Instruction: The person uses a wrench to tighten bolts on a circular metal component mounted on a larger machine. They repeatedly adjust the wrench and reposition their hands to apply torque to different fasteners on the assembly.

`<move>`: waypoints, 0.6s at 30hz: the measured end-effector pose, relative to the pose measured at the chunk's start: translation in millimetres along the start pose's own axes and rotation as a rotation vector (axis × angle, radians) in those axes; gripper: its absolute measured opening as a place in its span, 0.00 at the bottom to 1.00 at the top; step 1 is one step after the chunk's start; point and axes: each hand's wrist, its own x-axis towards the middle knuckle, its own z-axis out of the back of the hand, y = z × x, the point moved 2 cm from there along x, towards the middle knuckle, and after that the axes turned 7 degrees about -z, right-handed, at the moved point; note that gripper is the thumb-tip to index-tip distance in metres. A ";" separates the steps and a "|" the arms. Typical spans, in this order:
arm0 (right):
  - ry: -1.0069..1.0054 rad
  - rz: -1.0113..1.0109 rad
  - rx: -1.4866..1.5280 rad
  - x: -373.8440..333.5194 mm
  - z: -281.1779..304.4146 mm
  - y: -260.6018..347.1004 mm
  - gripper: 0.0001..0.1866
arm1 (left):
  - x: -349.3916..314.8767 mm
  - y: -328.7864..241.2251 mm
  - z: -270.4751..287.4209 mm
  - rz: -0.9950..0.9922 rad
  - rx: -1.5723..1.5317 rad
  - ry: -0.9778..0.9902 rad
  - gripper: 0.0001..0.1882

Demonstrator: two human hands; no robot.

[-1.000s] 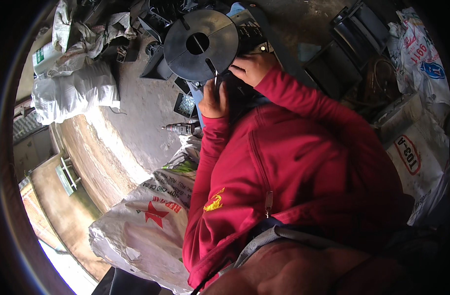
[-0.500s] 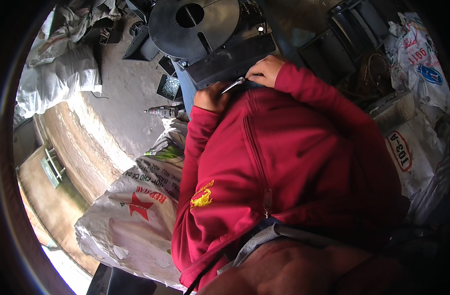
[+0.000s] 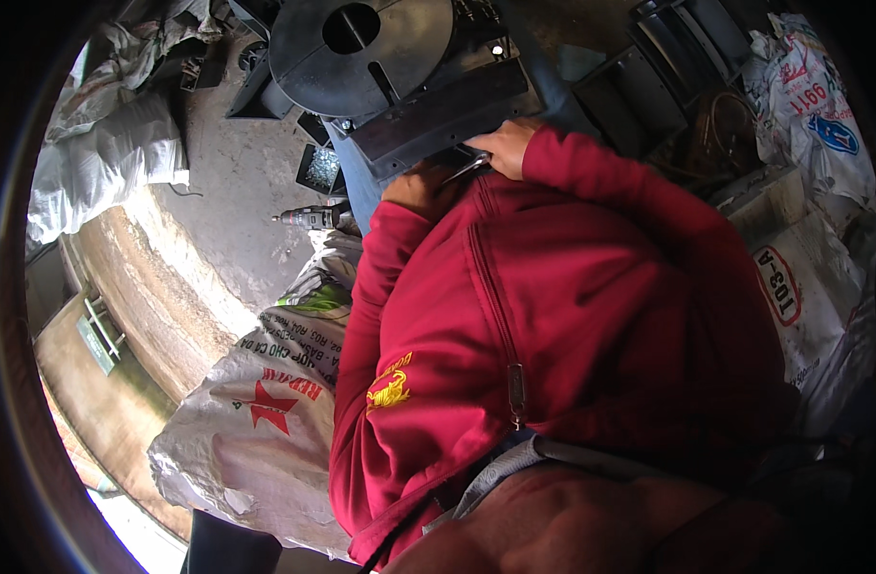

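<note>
My left hand [image 3: 421, 187] is closed round a silver wrench [image 3: 470, 169] close against my red jacket. The wrench's far end lies beside my right hand [image 3: 508, 147], at the near edge of a black metal assembly [image 3: 438, 120]. The fingers of my right hand are bent together at that edge; what they pinch is hidden. On top of the assembly sits a large dark round plate [image 3: 304, 59] with a round hole and a slot. Much of the left hand's fingers is in shadow.
Left of the assembly, a black bin [image 3: 321, 168] holds small shiny metal parts, with a power drill [image 3: 309, 218] on the floor near it. A printed white sack [image 3: 237, 450] lies at my left. Black metal housings [image 3: 632, 107] and more sacks [image 3: 816, 115] stand at the right.
The wrench has shifted a little to the right and its head now sits lower beside my right hand. My right hand has moved slightly left and down. The view has shifted slightly.
</note>
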 end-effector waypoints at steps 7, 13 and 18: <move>0.110 0.005 -0.193 11.5 -1.9 17.0 0.14 | -2.9 -10.4 10.1 0.008 -0.138 0.023 0.10; 0.128 -0.037 -0.286 15.8 -5.5 18.2 0.11 | -6.7 -10.9 10.6 0.009 -0.085 0.049 0.10; 0.081 -0.015 -0.301 12.7 -1.0 18.9 0.12 | -8.2 -5.4 11.2 -0.028 -0.086 0.066 0.13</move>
